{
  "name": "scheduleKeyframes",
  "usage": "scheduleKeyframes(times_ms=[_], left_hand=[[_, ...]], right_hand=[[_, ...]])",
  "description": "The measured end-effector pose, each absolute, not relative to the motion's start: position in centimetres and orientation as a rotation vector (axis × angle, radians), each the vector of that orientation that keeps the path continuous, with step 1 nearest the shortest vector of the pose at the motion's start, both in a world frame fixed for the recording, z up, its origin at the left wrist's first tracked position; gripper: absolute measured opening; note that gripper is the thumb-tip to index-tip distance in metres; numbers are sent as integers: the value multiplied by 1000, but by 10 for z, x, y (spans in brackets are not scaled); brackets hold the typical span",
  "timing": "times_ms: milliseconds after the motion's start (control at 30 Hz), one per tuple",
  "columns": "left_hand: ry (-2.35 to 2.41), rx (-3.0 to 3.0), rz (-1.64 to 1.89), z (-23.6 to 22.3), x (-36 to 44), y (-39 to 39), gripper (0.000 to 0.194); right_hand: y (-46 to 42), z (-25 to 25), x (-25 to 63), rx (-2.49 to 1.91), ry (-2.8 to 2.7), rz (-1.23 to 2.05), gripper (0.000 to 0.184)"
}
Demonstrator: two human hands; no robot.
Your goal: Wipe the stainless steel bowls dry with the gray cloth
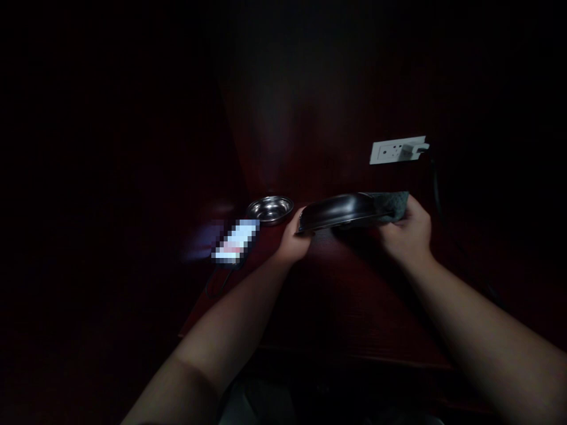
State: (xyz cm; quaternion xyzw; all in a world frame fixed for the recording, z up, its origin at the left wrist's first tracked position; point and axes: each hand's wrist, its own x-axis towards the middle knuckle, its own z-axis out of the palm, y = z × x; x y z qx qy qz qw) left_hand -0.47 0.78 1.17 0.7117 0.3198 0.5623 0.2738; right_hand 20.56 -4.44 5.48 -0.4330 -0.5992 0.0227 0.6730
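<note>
A shiny metal bowl (pixel 339 211) is held up over the dark red table, tilted so that its curved side shows. My left hand (pixel 296 241) is closed on the bowl's left end. At the other end my right hand (pixel 407 233) grips a grey-green cloth (pixel 398 205), which lies against the bowl. The fingers of my right hand are mostly hidden behind the cloth and bowl. Left of the held bowl, a second shallow steel bowl (pixel 270 210) sits upright on the table.
A lit phone (pixel 237 241), its screen blurred out, lies left of my left hand with a thin cable (pixel 217 283) by it. On the wall at right is a white power socket (pixel 398 149) with a plug and a dark cord (pixel 436 186). Surroundings are very dark.
</note>
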Motion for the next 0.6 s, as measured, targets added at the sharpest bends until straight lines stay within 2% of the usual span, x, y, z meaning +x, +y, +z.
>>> scheduleKeyframes(times_ms=[233,433,600], left_hand=[[796,1822,1559,14,-2,6,46],[682,1759,1527,8,1,6,60],[697,1831,1486,9,0,3,63]], right_hand=[[-36,51,206,-953,-1202,215,23],[-32,48,200,-854,-969,632,30],[-33,49,200,-818,-917,941,33]])
